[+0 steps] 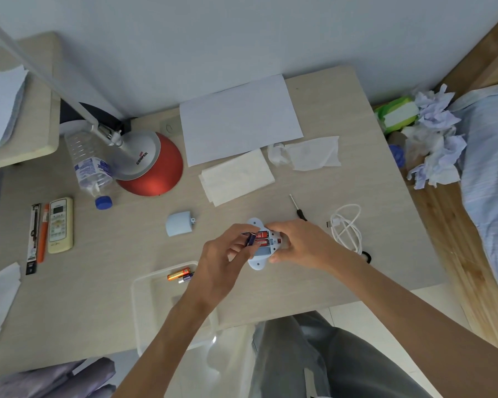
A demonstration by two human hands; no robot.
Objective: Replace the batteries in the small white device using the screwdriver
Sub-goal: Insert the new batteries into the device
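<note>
1. The small white device [263, 248] lies back-up on the beige table [357, 268], near its front edge, with its battery compartment open; two red batteries [261, 238] sit side by side in the far slots, and the nearest slot looks bare.
2. The right hand [305, 244] is curled over the device's right side, thumb at its near edge and fingers over the far edge, pinning it down.
3. The left hand [222, 264] pinches a dark purple battery [250, 239] between thumb and fingertips, held tilted just above the left end of the compartment.
4. The battery cover [179, 224], pale blue-white, lies apart on the table to the left of the device.
5. The screwdriver [298, 208] rests on the table just beyond the right hand, untouched, its black handle partly hidden by the hand.
6. A clear plastic tray [144, 297] sits at the table's front edge under the left forearm, with an orange battery [178, 274] and a purple-and-white one [186, 279] in its far corner.
7. A coiled white cable [347, 228] lies right of the right hand.
</note>
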